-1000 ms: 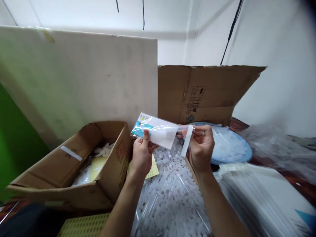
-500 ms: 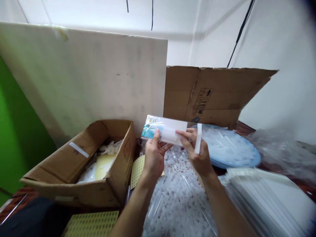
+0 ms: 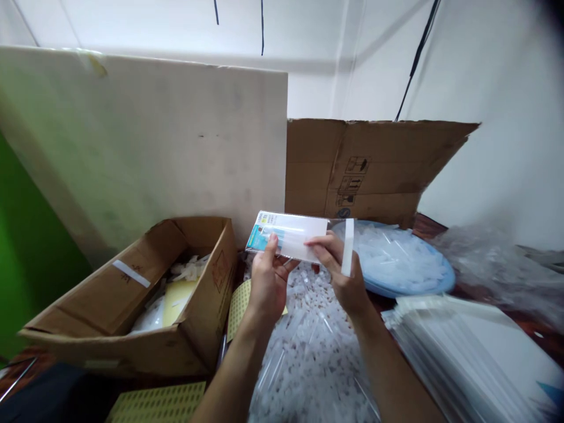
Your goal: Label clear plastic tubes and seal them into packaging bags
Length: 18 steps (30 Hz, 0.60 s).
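A clear plastic sleeve [image 3: 295,235] with a white card inside, printed blue at its left end, is held up in front of me. My left hand [image 3: 269,276] grips its lower left part, thumb on the front and fingers behind. My right hand [image 3: 341,264] holds the sleeve's right part, with fingertips on its front. A white strip [image 3: 348,247] at the sleeve's right end lies across my right hand. Below both hands spreads a large heap of small translucent plastic pieces [image 3: 308,364].
An open cardboard box [image 3: 198,346] with scraps stands at left. Yellow sticker sheets [image 3: 158,405] lie near it. At right are a blue tray [image 3: 408,288] of translucent pieces, a stack of white cards [image 3: 489,346] and crumpled plastic [image 3: 497,258]. A cardboard panel [image 3: 383,170] stands behind.
The view has shifted slightly, so the surroundings and both hands appear a little further left. The sleeve sits slightly lower in view, and both hands still hold it.
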### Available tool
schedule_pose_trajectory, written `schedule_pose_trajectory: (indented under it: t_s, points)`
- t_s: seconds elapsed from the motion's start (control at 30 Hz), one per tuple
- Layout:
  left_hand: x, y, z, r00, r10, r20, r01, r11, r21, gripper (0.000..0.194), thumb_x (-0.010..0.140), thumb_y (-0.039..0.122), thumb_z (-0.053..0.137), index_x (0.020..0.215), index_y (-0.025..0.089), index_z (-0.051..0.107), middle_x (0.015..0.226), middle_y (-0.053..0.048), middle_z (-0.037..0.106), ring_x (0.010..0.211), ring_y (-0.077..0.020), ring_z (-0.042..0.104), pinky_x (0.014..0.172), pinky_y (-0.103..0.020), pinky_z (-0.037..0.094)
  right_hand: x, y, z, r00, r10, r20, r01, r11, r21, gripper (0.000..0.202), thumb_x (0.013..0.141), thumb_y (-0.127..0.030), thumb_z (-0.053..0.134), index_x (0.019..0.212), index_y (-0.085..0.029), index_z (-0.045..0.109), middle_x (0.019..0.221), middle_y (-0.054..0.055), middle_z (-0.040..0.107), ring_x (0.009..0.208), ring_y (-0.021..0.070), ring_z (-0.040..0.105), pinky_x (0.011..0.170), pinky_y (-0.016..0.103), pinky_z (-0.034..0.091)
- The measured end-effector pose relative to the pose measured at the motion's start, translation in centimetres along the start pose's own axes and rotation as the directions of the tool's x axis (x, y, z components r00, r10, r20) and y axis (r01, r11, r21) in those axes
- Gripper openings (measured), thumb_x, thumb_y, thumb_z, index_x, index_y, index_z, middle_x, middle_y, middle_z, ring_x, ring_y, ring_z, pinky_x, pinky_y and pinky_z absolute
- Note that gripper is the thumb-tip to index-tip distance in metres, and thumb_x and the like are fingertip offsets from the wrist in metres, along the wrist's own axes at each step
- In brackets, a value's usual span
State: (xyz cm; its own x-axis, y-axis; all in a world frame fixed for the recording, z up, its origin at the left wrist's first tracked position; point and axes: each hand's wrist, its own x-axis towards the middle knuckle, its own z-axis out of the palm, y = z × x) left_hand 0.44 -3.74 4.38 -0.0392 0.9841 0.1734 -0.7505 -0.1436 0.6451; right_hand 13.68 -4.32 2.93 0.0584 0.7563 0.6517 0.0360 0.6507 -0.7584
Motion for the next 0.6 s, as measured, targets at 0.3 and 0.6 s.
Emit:
schedule_pose_trajectory:
  t_s: [0.3,0.6]
  points:
    - [0.2,-0.4,-0.3,1.0,-0.009,0.009,0.009,1.0,0.013,0.031,0.092,0.033,0.07,0.116,0.014,0.072,0.118,-0.012,0.076,0.097,-0.0209,0.075,0.087,-0.031,0.061,0.2,0.4,-1.4,1.0,0.005,0.026,-0.004,1.0,-0.02,0.022,0.097,-0.037,0.065,0.086,-0.021,0.075,0.087,0.003,0.059,0.072,0.0147,0.057,0.061,0.029,0.043]
    - [0.6,-1.2,-0.8,0.994,0.105,-0.028,-0.1,0.985,0.139,0.035,0.089,0.046,0.073,0.105,0.015,0.074,0.105,-0.01,0.079,0.092,-0.0237,0.077,0.087,-0.039,0.063,1.0,0.6,-1.3,0.946,0.212,-0.246,-0.143,0.952,0.27,0.016,0.093,-0.037,0.064,0.094,-0.023,0.071,0.077,-0.001,0.058,0.056,0.0108,0.048,0.052,0.026,0.038]
